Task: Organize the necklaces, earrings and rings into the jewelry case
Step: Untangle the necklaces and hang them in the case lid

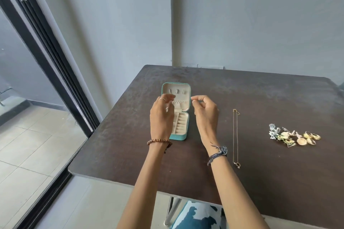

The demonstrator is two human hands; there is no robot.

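Our left hand (161,115) and right hand (205,112) pinch something too fine to see above the open jewelry case (187,102); the necklace (236,137) on the worktop (260,98) looks light, limp, tangle-prone, best lifted by its clasp end

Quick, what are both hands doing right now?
Left hand: fingers curled above the open jewelry case; holding anything cannot be told.
Right hand: fingertips pinched; contents cannot be told.
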